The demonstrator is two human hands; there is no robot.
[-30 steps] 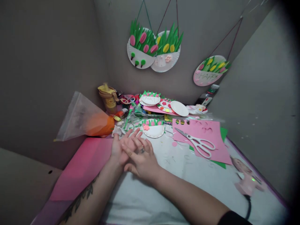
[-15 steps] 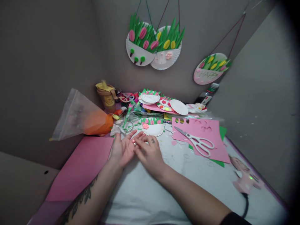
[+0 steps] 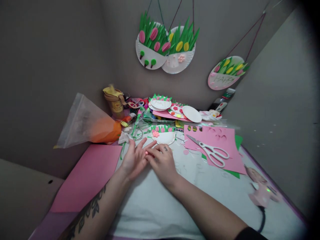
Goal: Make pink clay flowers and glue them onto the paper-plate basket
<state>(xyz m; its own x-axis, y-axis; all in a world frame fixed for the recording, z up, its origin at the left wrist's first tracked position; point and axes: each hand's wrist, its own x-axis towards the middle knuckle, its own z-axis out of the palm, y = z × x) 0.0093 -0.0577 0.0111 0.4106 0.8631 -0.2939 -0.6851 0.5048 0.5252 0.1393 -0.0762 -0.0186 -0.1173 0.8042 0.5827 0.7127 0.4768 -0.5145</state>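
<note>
My left hand is turned palm up with its fingers stretched out and apart. A tiny pink ball, perhaps modelling clay, lies against its fingers. Over it, the thumb and fingertips of my right hand are closed in a pinch at the ball. Just beyond both hands is a small paper-plate basket with green paper grass, pink tulips and a pink flower on its front.
White-handled scissors lie on a cut pink sheet at right. A pink sheet and an orange piping bag are at left. Decorated plates and a brown cup stand behind; plate baskets hang above.
Both hands have shifted slightly right, staying together. The right fingertips still pinch at the pink ball against the left fingers. The view has moved a little.
</note>
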